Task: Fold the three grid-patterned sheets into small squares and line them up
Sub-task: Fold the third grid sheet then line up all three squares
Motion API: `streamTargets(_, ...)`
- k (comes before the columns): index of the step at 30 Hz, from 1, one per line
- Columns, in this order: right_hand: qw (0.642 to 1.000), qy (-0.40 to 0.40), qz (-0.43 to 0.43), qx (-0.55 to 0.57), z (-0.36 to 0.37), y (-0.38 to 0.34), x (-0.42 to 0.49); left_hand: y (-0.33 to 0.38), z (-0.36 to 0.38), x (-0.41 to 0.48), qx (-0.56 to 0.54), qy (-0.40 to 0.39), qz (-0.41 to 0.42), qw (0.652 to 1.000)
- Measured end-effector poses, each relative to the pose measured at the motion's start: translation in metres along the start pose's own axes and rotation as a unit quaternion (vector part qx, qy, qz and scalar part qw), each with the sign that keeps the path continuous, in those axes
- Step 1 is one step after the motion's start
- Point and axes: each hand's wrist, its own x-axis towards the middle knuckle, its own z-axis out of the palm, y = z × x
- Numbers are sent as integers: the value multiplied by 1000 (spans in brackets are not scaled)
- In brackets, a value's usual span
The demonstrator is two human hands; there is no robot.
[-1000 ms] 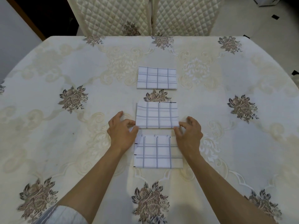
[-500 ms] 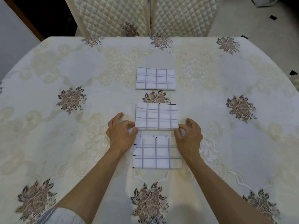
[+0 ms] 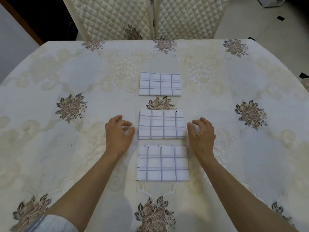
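Three white sheets with a blue-grey grid lie folded into small squares in a column down the table's middle: the far sheet (image 3: 160,84), the middle sheet (image 3: 161,124) and the near sheet (image 3: 162,163). My left hand (image 3: 117,133) hovers just left of the middle sheet, fingers curled and apart, holding nothing. On the other side of that sheet is my right hand (image 3: 202,133), also empty, with its thumb close to the sheet's right edge. Neither hand grips a sheet.
The table (image 3: 50,114) is covered by a cream cloth with brown flower prints. Two quilted chair backs (image 3: 150,17) stand behind its far edge. Tiled floor shows at the top right.
Both hands have let go of the middle sheet's near corners and moved slightly outward, away from it. The sheets lie where they were.
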Motion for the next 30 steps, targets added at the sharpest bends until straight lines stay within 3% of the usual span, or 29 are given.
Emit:
streamTargets(10, 995, -40, -72, -53, 15, -6, 45, 7, 20, 46, 44, 12, 62, 997)
streamTargets(30, 996, -40, -63, -47, 44, -48, 108, 45, 40, 112, 37, -22, 31, 999)
